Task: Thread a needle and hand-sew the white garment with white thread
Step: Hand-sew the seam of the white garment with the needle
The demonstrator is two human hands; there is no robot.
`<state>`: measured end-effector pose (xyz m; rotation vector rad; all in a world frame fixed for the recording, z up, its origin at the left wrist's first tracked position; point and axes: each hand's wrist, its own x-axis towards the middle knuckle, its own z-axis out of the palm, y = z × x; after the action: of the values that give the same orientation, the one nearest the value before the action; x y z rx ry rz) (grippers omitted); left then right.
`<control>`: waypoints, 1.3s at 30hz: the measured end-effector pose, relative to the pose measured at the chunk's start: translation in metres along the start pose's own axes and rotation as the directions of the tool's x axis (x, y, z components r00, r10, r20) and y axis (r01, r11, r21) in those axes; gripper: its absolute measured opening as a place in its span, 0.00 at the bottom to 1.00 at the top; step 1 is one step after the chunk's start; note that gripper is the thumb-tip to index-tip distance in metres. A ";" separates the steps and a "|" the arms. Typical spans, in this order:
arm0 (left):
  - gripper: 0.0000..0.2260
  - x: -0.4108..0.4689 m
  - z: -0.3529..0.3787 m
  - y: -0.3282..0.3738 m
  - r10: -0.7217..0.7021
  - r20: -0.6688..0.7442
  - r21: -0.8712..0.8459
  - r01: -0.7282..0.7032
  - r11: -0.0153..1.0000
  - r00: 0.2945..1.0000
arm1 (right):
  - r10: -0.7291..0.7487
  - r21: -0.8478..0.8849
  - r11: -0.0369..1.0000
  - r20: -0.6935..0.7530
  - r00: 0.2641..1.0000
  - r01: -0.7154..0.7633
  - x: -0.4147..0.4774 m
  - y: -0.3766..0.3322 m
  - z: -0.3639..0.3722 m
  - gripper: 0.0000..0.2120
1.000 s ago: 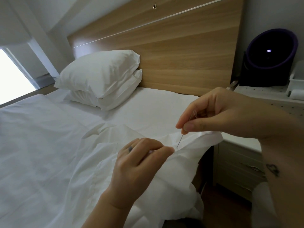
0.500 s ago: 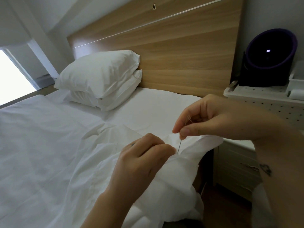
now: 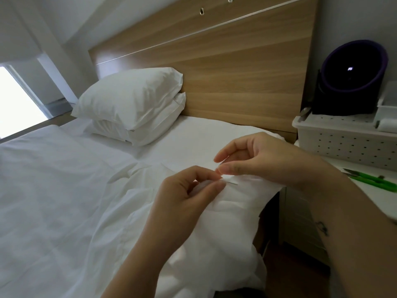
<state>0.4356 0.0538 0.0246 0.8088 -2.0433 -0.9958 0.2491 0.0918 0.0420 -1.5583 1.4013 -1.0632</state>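
Needle [image 3: 233, 183] lies almost flat, stuck into a fold of the white garment [image 3: 236, 216] at the bed's [image 3: 53, 190] right edge. Left hand [image 3: 182, 203] pinches that fold between thumb and forefinger, right at the needle's end. Right hand [image 3: 260, 160] hovers just above, thumb and forefinger curled close with a slight gap; whether those fingers hold thread, I cannot tell. Pillows [image 3: 129, 104] sit against the wooden headboard [image 3: 225, 72]. Green snips [image 3: 373, 181] lie on the bedside table [image 3: 386, 198], near the right forearm.
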 end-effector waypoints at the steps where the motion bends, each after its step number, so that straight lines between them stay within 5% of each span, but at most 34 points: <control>1: 0.01 0.000 0.000 0.002 -0.021 0.010 -0.032 0.021 0.999 1.000 | 0.011 -0.020 1.000 0.010 1.000 -0.011 0.001 0.001 0.002 0.08; 9: 0.04 -0.001 -0.001 -0.003 -0.066 0.032 -0.039 0.067 0.997 0.997 | 0.077 -0.098 0.993 0.141 0.987 -0.063 0.003 0.004 0.005 0.09; 14: 0.05 0.005 -0.004 -0.006 -0.199 0.024 -0.144 0.200 0.969 0.980 | -0.103 -0.138 0.986 -0.045 0.994 0.096 -0.003 0.000 -0.011 0.10; 16: 0.04 0.008 -0.005 -0.008 -0.263 0.066 -0.214 0.271 0.939 0.963 | -0.172 -0.226 0.960 -0.014 0.985 0.165 -0.005 -0.004 -0.009 0.07; 23: 0.16 0.011 0.002 -0.017 -0.314 0.137 -0.307 0.342 0.888 0.939 | -0.249 -0.359 0.916 -0.156 0.956 0.180 0.008 0.004 0.010 0.04; 30: 0.17 0.014 0.005 -0.024 -0.349 0.124 -0.352 0.369 0.860 0.929 | -0.167 -0.313 0.938 -0.028 0.986 0.150 0.009 0.014 0.005 0.06; 36: 0.18 0.014 0.007 -0.027 -0.360 0.133 -0.382 0.383 0.841 0.923 | -0.213 -0.331 0.928 -0.106 0.971 0.168 0.013 0.017 0.012 0.03; 39: 0.16 0.013 0.006 -0.027 -0.373 0.125 -0.361 0.393 0.846 0.919 | -0.228 -0.154 0.968 -0.220 0.949 0.197 0.013 0.012 0.017 0.03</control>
<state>0.4293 0.0322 0.0039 1.0056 -1.6720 -1.5935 0.2611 0.0783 0.0262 -1.7544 1.5111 -1.3469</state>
